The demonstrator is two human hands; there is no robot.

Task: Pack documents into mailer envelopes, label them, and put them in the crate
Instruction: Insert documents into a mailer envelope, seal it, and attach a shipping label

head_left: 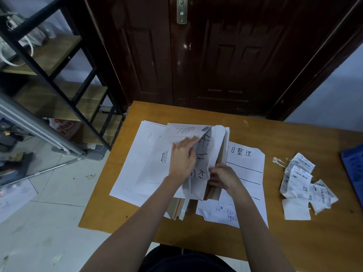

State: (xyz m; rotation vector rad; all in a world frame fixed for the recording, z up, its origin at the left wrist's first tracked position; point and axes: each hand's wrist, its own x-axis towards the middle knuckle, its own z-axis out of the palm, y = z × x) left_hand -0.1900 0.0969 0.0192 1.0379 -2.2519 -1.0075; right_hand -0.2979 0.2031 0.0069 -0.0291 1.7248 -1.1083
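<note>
A white mailer envelope [176, 132] is propped open at the middle of the wooden table [255, 242]. Inside its mouth sits a white document [204, 152] with black handwriting. My left hand [181, 158] lies flat with straight fingers on the envelope's upper flap, fingertips at the document. My right hand [220, 176] pinches the envelope's brown-lined lower edge [213, 191]. More flat white mailers [137, 169] lie underneath to the left. A stack of handwritten sheets [245, 163] lies to the right. Crumpled shipping labels [302, 185] are heaped further right. A blue crate [353, 169] shows at the right edge.
A dark wooden door [206, 55] stands behind the table. A black metal shelf rack [59, 75] with wooden boards fills the left. Loose papers [13, 195] lie on the tiled floor at lower left. A small scribbled paper [222, 211] lies near the table's front.
</note>
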